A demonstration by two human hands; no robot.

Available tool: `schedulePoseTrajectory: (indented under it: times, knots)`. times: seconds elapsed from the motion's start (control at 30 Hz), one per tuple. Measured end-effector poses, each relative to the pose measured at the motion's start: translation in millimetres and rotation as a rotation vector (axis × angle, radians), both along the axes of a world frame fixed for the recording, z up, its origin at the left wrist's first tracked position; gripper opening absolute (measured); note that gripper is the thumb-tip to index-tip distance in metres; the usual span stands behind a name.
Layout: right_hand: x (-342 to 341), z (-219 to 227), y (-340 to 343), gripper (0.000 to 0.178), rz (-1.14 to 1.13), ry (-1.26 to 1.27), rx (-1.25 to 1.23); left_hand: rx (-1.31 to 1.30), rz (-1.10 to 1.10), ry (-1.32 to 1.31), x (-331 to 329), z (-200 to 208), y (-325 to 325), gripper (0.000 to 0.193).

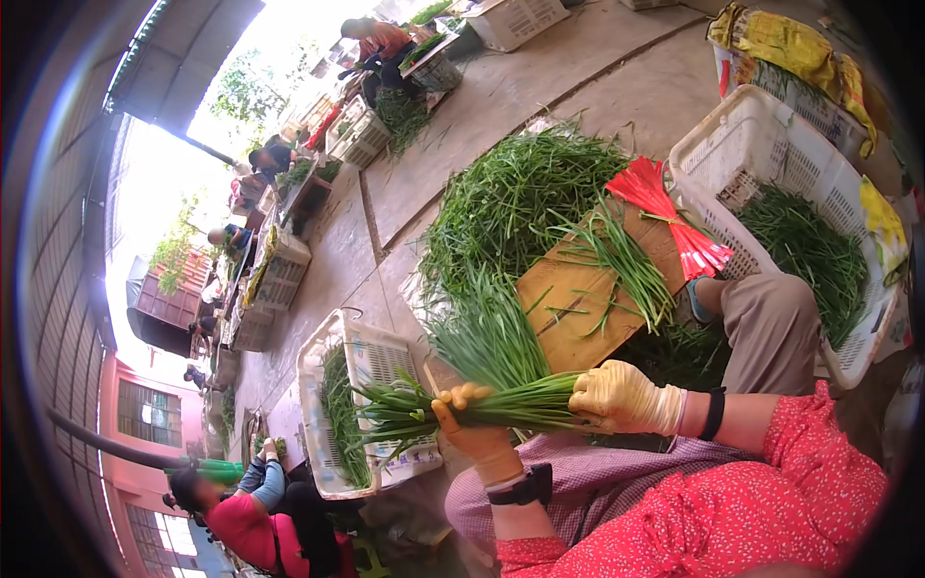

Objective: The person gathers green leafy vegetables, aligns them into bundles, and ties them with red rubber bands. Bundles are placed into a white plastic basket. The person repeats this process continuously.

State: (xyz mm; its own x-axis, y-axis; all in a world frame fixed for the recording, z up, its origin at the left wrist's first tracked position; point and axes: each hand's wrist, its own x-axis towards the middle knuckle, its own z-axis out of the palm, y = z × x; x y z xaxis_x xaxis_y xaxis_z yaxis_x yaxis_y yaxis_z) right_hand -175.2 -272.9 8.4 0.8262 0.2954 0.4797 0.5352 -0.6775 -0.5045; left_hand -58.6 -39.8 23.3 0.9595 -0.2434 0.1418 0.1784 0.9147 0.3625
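I hold a bunch of garlic chives (525, 405) across my lap with both hands, which wear pale yellowish gloves. My left hand (474, 424) is closed around its left part, where loose green tips spread out past the fingers. At the right end, my right hand (621, 397) grips the stalks. Just beyond the bunch, more chives (496, 337) lean against a brown board (568, 313). A smaller loose bundle (626, 265) lies on the board's far right side. Red strips (670, 217), fanned at one end, lie beside it.
A big heap of chives (525, 193) lies beyond the board. White plastic crates stand right (838, 318) and left (390, 347), both holding greens. A yellow sack (795, 48) tops another container. A person in pink (255, 525) sits at lower left; others work farther back.
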Motion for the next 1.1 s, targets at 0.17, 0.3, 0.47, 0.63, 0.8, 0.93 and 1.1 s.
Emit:
schedulePoseTrajectory:
  times: [0.17, 0.3, 0.47, 0.63, 0.8, 0.93, 1.1]
  knots:
    - [-8.1, -2.6, -12.9, 0.010, 0.346, 0.504, 0.947, -0.094, 0.002, 0.091, 7.0, 0.3, 7.3, 0.017]
    - [-11.9, 3.0, -36.2, 0.009, 0.529, 0.814, 0.902, -0.184, -0.018, 0.008, 19.1, -4.4, 31.2, 0.016]
    - [-29.8, -22.5, -43.3, 0.044, 0.099, 0.693, -0.100, -0.170, 0.013, -0.065, 24.1, 3.9, 47.8, 0.018]
    - [-16.5, -4.3, -23.8, 0.048, 0.159, 0.912, 0.543, -0.104, 0.084, -0.095, 17.9, 9.9, 36.9, 0.020]
    - [-19.7, -32.1, -1.3, 0.046, 0.280, 1.225, 0.999, -0.141, 0.014, -0.183, 12.4, 16.4, 24.8, 0.024]
    - [-20.7, -47.0, -21.3, 0.028, 0.086, 0.726, -0.616, -0.209, -0.083, -0.278, 13.5, 20.7, 32.4, 0.025]
    - [8.1, -49.2, -38.4, 0.038, -0.193, 0.294, 0.309, -0.196, -0.084, -0.198, 3.1, 22.5, 15.6, 0.024]
